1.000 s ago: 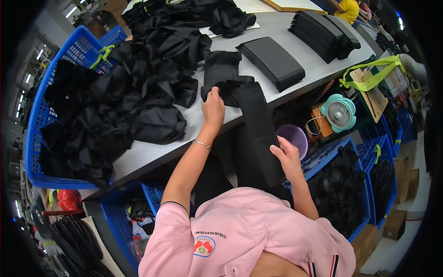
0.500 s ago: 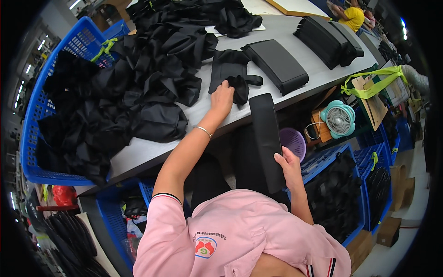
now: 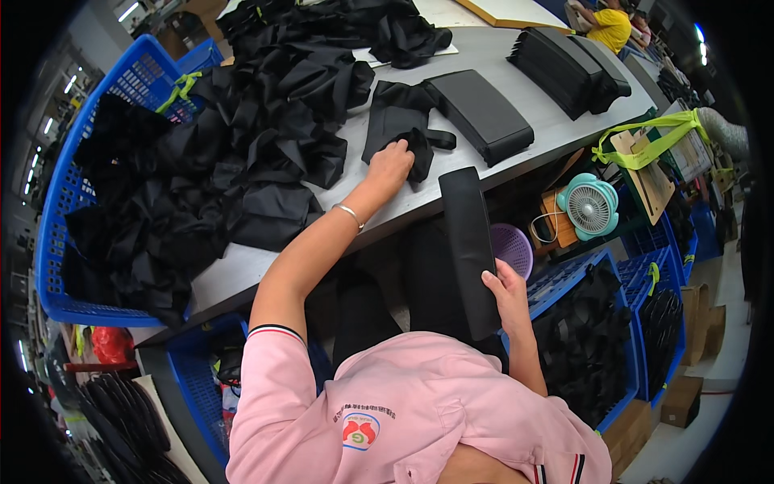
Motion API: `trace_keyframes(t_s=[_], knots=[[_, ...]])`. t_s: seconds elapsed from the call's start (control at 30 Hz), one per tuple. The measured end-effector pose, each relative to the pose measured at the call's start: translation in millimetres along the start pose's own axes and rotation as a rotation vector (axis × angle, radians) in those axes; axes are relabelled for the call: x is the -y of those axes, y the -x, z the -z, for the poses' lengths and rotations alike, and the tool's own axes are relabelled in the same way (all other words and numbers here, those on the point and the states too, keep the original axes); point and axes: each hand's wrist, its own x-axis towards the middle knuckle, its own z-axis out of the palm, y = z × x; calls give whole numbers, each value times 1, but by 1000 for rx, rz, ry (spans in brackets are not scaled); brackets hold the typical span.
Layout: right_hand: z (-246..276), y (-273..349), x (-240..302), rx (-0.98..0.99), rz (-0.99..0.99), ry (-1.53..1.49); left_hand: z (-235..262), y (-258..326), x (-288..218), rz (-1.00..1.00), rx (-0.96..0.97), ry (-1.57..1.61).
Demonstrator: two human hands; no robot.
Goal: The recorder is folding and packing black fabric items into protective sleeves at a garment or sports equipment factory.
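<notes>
My left hand (image 3: 391,167) reaches over the table, its fingers curled onto a sewn black fabric piece (image 3: 389,113) that has a short strap loop at its right side. The fingertips are partly lost against the dark cloth. In my right hand (image 3: 508,292) is a long, flat black panel (image 3: 465,242), pinched along its right edge between thumb and fingers. The panel hangs upright in front of my lap, off the table edge. Just right of the fabric piece lies a neat stack of black panels (image 3: 484,113).
A large heap of black fabric pieces (image 3: 266,145) spills from a blue basket (image 3: 60,274) on the left of the grey table (image 3: 222,278). More stacked panels (image 3: 556,68) stand at the far right. Beside the table are a teal fan (image 3: 590,206), a purple basket (image 3: 513,248) and blue crates (image 3: 637,355).
My left hand has shifted slightly right and curled further over the fabric piece. The view has shifted a little. My right hand keeps the panel in nearly the same place.
</notes>
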Motion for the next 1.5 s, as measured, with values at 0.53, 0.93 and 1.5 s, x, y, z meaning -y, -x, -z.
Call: trace_keyframes(t_s=[0.53, 0.93, 1.5], knots=[[-19, -48, -8, 44, -19, -24, 35, 117, -66, -279, -225, 172], [-28, -22, -21, -85, 330, 604, 70, 89, -55, 182, -375, 170], [-19, -2, 0, 6, 610, 808, 113, 90, -79, 9, -148, 261]])
